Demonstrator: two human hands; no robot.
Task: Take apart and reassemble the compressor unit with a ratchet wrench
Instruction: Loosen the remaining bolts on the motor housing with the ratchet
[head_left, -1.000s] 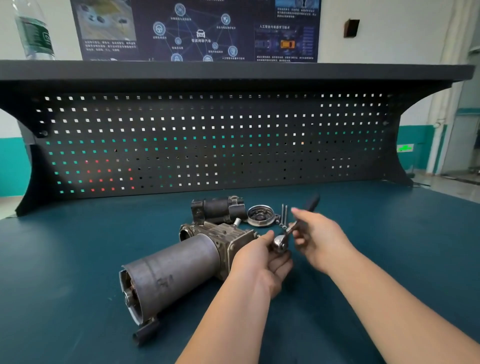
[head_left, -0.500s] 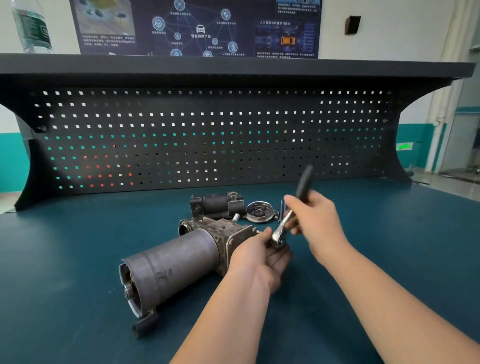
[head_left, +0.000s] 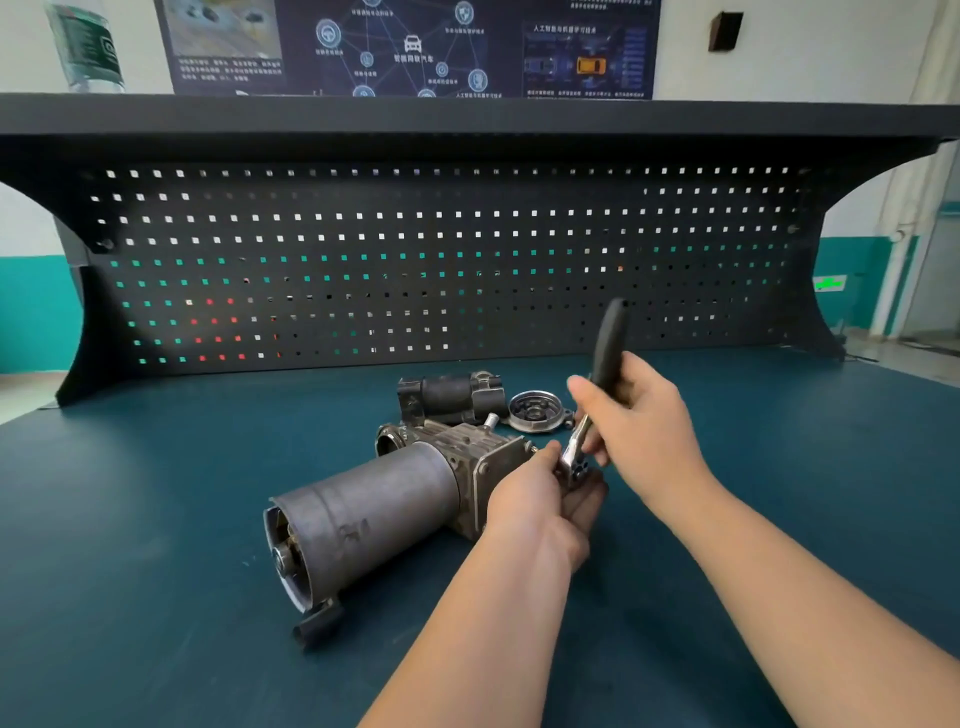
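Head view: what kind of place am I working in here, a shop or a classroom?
Probably a vocational training workshop: a dark perforated metal pegboard backs the teal-topped workbench, a blue wall poster of car diagrams hangs above, and a grey cylindrical compressor unit lies partly dismantled.

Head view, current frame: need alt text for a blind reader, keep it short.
A person's right hand grips a ratchet wrench by its black handle, with the wrench head at the end of a grey compressor unit where the left hand steadies it. The unit lies on a dark teal workbench, with a round metal cover and a dark cylindrical part behind it.
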